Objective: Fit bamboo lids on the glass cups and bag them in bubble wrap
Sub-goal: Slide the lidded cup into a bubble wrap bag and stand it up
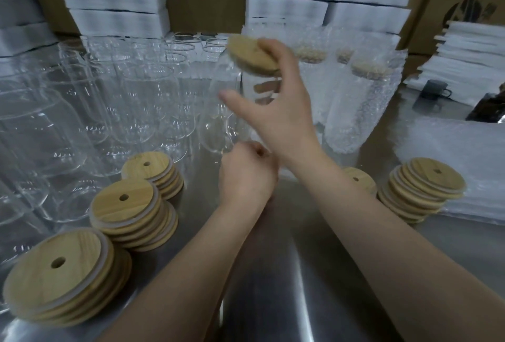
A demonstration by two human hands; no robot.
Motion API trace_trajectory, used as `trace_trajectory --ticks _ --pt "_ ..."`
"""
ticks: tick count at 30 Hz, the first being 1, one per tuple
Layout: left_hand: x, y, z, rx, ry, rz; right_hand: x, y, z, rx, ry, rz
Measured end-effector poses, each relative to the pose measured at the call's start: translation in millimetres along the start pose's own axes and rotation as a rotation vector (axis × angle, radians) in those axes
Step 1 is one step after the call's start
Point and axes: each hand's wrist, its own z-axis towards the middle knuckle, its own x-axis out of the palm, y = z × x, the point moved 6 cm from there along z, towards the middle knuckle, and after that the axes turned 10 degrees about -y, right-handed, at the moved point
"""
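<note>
My right hand (pixel 281 112) grips a clear glass cup (pixel 221 123) near its top and holds it tilted above the table. Its fingers show through the glass and one finger rests on the bamboo lid (pixel 250 56) that sits on the cup's mouth. My left hand (pixel 244 175) lies just under the right wrist, by the cup's base, with its fingers curled; nothing shows inside them. Bare glass cups (pixel 147 101) crowd the left. Cups with lids in bubble wrap (pixel 360 101) stand at the right rear.
Stacks of bamboo lids lie at the front left (pixel 57 268), (pixel 125 202), (pixel 149 165) and at the right (pixel 429 177). Flat bubble-wrap bags (pixel 459 155) lie at the far right. A dark mug (pixel 434 93), white stacks and cardboard boxes line the back of the steel table (pixel 273 273).
</note>
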Motion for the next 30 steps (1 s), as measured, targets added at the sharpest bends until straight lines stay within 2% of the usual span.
trace_trajectory --ticks 2,5,9,14,19,24,30 --pt "-0.6 2.9 -0.5 -0.045 -0.001 -0.032 -20.4 2.7 2.4 0.049 -0.104 0.195" --pt "-1.0 4.8 1.4 -0.051 -0.022 -0.050 -47.4 -3.0 4.9 0.216 -0.249 0.468" --pt "-0.9 10.7 7.7 -0.089 -0.045 -0.126 -67.4 -17.5 1.6 0.375 -0.253 0.645" --pt "-3.6 17.0 14.0 -0.135 -0.077 -0.258 -73.1 -24.0 1.5 0.303 -0.205 0.541" --pt "-9.1 18.0 19.5 -0.154 -0.124 -0.300 -80.4 -23.3 4.2 0.127 -0.173 0.394" --pt "-15.1 10.6 16.2 -0.082 -0.175 -0.293 -88.7 -15.4 1.1 -0.086 -0.248 0.226" --pt "-20.4 1.1 13.3 0.033 -0.200 -0.303 -92.6 -15.0 -3.4 -0.146 -0.353 0.116"
